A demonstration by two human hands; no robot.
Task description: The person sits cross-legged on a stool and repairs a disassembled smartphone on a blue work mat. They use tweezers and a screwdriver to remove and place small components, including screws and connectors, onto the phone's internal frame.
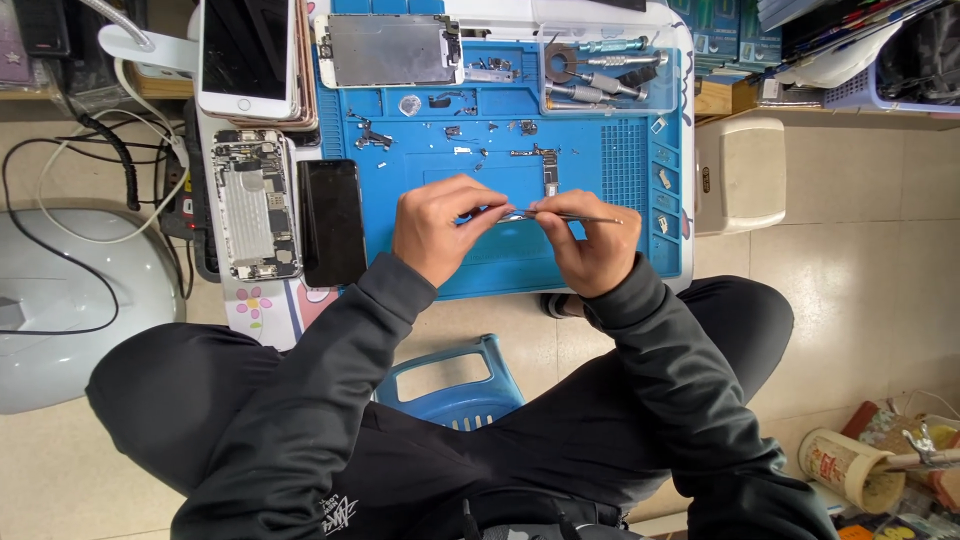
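My left hand [440, 228] and my right hand [590, 240] meet over the blue work mat [500, 140]. The right hand grips thin metal tweezers [575, 217], whose tips point left toward a small part pinched in the left fingers; that part is too small to identify. An opened phone body [255, 205] with exposed boards lies left of the mat, beside a black slab [333, 222]. A detached screen plate [388, 50] rests at the mat's top.
Several screws and tiny parts are scattered on the mat. A clear tray of screwdrivers [605, 70] sits top right. A stack of phones [248, 58] is top left, with cables [90, 170] beyond. A blue plastic stool [450, 385] stands below, a beige stool [738, 172] at right.
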